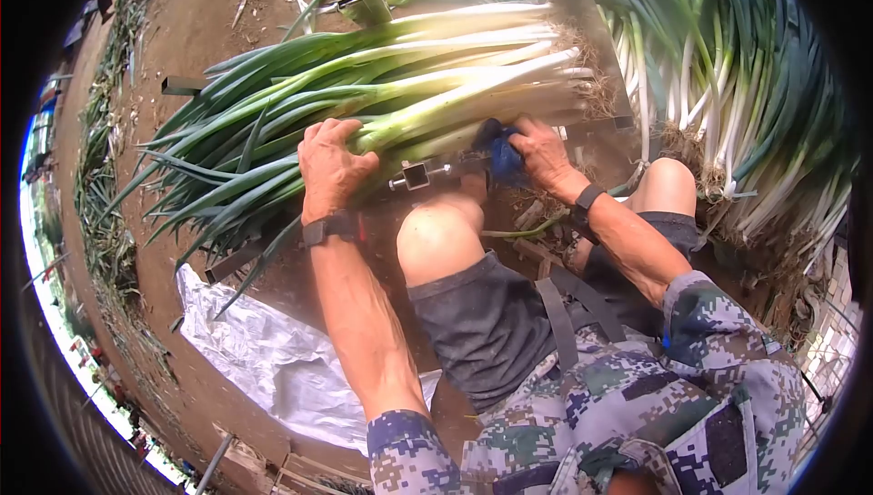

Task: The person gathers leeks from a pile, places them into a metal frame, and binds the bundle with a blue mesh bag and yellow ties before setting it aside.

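Note:
A thick bundle of long green onions (pixel 400 86) lies across a metal frame (pixel 416 175), its white root ends to the right and its green leaves to the left. My left hand (pixel 335 163) rests on the near side of the bundle, where the green stalks begin, with its fingers curled over and its thumb out to the right. Closer to the roots, my right hand (pixel 543 154) has its fingers closed on a crumpled dark blue material (pixel 506 157) at the near edge of the bundle. Both wrists wear dark bands.
A large pile of green onions (pixel 727 86) fills the upper right. A silvery-white sheet (pixel 273 359) lies on the brown ground at lower left. My bent knees (pixel 440 236) are just below the frame. Leaf scraps (pixel 105 195) run along the left side.

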The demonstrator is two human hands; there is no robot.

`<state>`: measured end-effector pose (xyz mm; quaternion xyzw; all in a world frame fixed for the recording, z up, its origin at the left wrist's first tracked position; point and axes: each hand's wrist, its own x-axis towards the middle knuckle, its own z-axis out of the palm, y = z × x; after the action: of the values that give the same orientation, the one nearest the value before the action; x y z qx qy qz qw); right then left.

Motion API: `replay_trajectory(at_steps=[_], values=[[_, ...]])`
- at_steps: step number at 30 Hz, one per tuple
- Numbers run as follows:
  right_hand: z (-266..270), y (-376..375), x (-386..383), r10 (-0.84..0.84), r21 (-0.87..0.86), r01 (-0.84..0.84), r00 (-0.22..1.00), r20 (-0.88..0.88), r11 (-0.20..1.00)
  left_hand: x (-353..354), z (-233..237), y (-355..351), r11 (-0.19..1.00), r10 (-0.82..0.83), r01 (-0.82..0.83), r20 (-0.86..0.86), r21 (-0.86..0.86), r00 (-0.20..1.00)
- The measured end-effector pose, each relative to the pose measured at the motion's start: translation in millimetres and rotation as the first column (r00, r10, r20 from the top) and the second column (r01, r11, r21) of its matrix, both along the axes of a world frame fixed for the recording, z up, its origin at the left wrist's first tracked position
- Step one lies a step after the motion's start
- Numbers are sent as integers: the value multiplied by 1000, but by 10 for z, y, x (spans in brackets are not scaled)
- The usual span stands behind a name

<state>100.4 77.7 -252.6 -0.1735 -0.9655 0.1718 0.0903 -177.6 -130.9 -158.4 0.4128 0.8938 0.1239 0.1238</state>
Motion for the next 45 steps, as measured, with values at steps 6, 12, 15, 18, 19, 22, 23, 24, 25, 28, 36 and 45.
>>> replay_trajectory(at_steps=[6,12,15,18,19,22,23,24,25,28,36,45], values=[[334,-89,114,-106,-61,116,983,152,991,-71,73,20,997,19,-12,93,-77,995],[328,-516,-627,79,-102,-98,981,-175,990,-61,62,70,994,48,-37,97,-107,994],[100,-506,-725,81,-48,-93,973,-216,994,-62,16,54,995,30,-23,66,-93,997],[7,-176,-346,93,30,-90,983,-158,996,-17,10,39,998,27,-25,31,-53,999],[-79,-28,-140,40,41,-38,998,-50,998,-26,7,38,998,23,-21,30,-52,999],[57,292,366,-173,21,172,978,112,985,-7,-24,13,999,30,-29,30,-36,999],[39,411,518,-200,57,191,950,240,980,-22,-34,20,999,26,-26,24,-23,999],[68,415,575,-186,74,172,936,299,982,-17,-35,22,999,26,-25,20,-28,999],[93,375,650,-174,87,153,917,359,984,-5,-39,11,999,27,-26,15,-29,1000],[207,138,562,-150,35,146,953,262,989,-18,-73,18,999,25,-25,-11,-23,1000],[45,-548,-409,102,-70,-118,975,-195,991,-2,-69,26,1000,31,-31,-13,5,999],[63,209,1027,-397,-321,530,828,395,785,-2,-89,24,999,34,-34,-12,-6,999]])
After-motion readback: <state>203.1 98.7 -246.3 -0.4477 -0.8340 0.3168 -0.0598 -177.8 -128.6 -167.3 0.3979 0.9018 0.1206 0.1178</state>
